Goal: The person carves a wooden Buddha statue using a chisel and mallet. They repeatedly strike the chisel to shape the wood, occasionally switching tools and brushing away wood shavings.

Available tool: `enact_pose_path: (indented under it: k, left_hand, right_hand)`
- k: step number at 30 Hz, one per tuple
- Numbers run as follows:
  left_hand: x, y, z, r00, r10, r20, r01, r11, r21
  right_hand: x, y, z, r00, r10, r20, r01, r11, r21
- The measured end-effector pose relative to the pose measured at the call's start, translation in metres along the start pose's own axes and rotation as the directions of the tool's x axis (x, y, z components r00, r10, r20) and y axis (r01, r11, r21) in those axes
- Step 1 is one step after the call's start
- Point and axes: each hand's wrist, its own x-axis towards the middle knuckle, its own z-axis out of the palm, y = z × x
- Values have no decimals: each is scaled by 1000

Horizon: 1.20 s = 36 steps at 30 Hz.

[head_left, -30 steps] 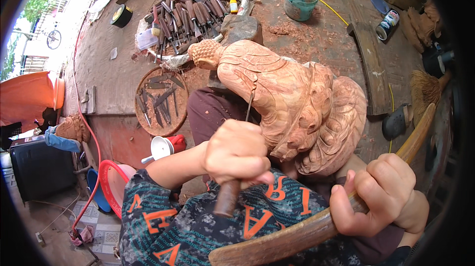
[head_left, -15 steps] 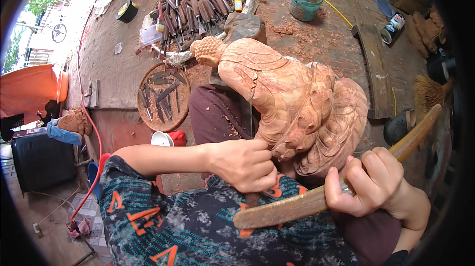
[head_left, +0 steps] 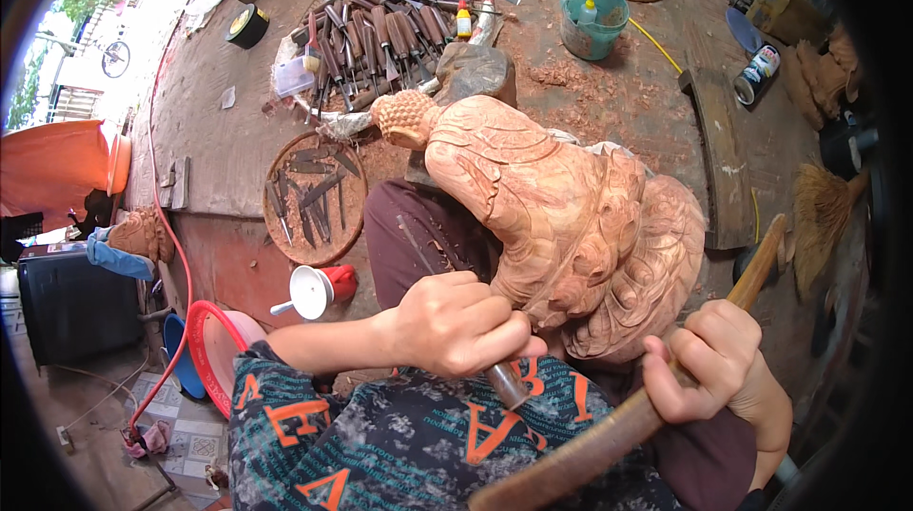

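Note:
A carved reddish wooden statue (head_left: 537, 178) with a knobbly-haired head lies tilted across my lap, its head toward the upper left. My left hand (head_left: 461, 326) is closed around a chisel (head_left: 509, 387). The chisel's handle end sticks out below my fist, and its thin blade points up and left over my thigh, apart from the statue. My right hand (head_left: 709, 364) grips a long, slightly curved wooden club (head_left: 585, 454). The club's thick end lies low in front of my shirt, below the chisel handle, with a gap between them.
Many dark-handled chisels (head_left: 390, 31) are heaped beyond the statue's head. A round tray (head_left: 276, 235) of loose blades lies left of my knee, near a red and white cup (head_left: 314, 290). A green bucket (head_left: 580, 40), a board (head_left: 718, 150) and a broom (head_left: 823, 216) stand farther right.
My left hand has shifted slightly left, and the chisel blade has swung left, away from the statue's edge. The club's thick end has dropped lower, away from the chisel handle.

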Motion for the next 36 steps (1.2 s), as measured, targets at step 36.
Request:
enact_pose_path:
  k: [36]
  left_hand:
    - [63, -6, -80, 943, -243, -228, -51, 571, -820]
  right_hand:
    - [-14, 10, 16, 904, 312, 293, -355, 929, 105]
